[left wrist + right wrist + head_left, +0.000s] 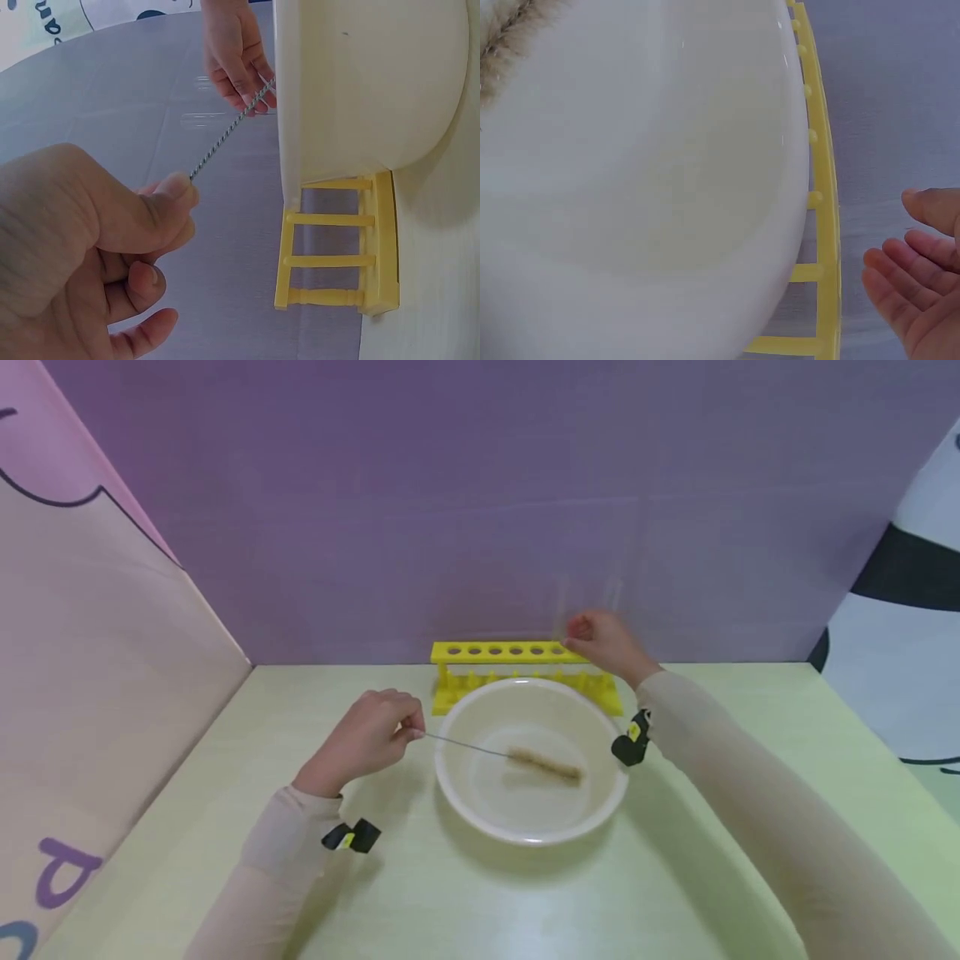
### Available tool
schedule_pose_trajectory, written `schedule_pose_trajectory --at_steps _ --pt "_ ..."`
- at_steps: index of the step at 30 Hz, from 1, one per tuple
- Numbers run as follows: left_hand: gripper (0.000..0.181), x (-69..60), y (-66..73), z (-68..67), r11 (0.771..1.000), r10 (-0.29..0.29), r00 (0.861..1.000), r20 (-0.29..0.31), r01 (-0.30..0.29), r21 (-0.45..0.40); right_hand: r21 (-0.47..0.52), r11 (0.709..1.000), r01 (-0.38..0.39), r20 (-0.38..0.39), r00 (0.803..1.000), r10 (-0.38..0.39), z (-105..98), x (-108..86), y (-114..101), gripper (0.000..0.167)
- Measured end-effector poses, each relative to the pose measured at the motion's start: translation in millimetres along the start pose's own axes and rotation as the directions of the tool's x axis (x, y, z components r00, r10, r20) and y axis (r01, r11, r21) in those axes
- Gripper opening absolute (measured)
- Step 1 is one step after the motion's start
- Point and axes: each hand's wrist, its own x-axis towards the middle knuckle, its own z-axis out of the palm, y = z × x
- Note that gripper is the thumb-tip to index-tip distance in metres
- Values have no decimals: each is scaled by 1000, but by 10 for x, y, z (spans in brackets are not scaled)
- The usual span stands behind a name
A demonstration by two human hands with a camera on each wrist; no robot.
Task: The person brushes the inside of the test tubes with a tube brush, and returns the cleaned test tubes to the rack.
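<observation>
My left hand pinches the twisted wire handle of a test tube brush between thumb and fingertips. The brush's tan bristles hang over the white basin, tilted slightly down to the right. In the left wrist view the twisted wire shows clearly. My right hand is above the right end of the yellow test tube rack, fingers loosely bent and thumb apart, nothing visible between them. Faint clear test tubes stand near its fingertips; whether they touch cannot be made out.
The rack stands behind the basin, against the purple backdrop. The basin hides part of the rack's base. A pale table lies under everything, with a printed panel along the left side.
</observation>
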Motion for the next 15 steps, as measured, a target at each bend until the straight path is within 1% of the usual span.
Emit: schedule_pose_trajectory --at_steps 6,10,12,15 --pt "16 30 29 -1 1000 -1 1000 12 1 9 -33 999 19 22 1000 -18 -14 48 -30 38" --pt "15 36 44 12 1000 2 1000 18 -2 4 -64 997 33 44 999 -30 14 94 -13 30" --pt "15 42 48 19 1000 10 1000 18 -10 5 -52 998 42 59 998 -39 28 119 4 24" --pt "15 52 55 27 1000 21 1000 13 -21 10 -52 997 52 61 997 -49 32 143 19 19"
